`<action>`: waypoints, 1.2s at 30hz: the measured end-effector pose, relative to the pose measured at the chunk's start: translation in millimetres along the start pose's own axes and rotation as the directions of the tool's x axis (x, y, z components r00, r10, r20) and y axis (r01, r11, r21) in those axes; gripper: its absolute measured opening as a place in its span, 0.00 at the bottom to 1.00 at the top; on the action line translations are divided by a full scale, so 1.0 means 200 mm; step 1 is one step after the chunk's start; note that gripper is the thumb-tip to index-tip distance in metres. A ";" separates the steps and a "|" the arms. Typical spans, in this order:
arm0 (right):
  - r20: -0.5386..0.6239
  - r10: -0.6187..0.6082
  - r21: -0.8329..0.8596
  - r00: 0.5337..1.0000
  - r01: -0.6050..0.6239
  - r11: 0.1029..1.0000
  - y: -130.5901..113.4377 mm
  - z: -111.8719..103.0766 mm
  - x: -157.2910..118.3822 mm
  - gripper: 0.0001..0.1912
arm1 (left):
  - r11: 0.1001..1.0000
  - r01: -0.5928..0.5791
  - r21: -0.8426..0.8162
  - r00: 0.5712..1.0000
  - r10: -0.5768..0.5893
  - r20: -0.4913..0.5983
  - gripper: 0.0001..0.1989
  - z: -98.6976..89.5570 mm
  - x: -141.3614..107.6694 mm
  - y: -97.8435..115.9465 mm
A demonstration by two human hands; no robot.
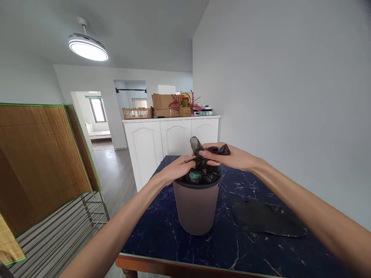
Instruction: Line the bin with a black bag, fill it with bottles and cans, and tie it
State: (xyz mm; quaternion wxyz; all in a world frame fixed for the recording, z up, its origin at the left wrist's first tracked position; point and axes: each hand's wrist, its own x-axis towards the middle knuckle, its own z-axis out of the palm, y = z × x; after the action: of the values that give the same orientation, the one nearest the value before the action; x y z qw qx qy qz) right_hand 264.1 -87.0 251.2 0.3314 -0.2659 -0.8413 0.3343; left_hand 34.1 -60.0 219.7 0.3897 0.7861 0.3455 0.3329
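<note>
A grey-brown trash can with a dark rim stands upright on the table. Inside it sits a black garbage bag, its top gathered and twisted above the rim, with something greenish showing through the thin film. My left hand is closed on the gathered plastic at the left side of the opening. From the right, my right hand pinches the bag's neck between thumb and fingers, loose ends sticking out above and to the right. Flat on the table to the right lies a folded black bag.
The dark blue marble-patterned table has a wooden edge in front. Behind it, a white cabinet carries cardboard boxes and a flower basket. At left, a bamboo mat hangs over a metal rack. A wall rises at right.
</note>
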 end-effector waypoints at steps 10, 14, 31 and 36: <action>-0.028 -0.015 -0.263 0.999 0.007 0.965 -0.03 0.01 -0.02 0.25 | 0.937 0.007 -0.349 1.000 -0.002 0.014 0.11 0.01 0.01 -0.02; -0.273 -0.183 -0.496 0.944 0.025 0.868 0.03 0.04 -0.01 0.15 | 0.936 0.003 -0.353 0.993 -0.043 -0.106 0.13 0.01 0.00 -0.01; -0.422 -0.671 -0.884 0.610 -0.114 0.453 0.22 0.22 0.11 0.11 | 0.919 -0.009 -0.393 0.968 -0.091 -0.234 0.26 0.05 0.00 0.03; -0.439 -0.540 -0.811 0.718 -0.058 0.582 0.23 0.23 0.11 0.08 | 0.804 -0.039 -0.593 0.961 -0.133 -0.243 0.22 0.08 0.02 0.04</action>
State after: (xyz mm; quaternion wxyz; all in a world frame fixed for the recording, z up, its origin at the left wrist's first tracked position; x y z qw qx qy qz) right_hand 226.1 -60.5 200.6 0.4964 -0.3531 -0.7588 -0.2305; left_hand 51.6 -65.8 219.2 0.5721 0.5629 0.2941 0.5190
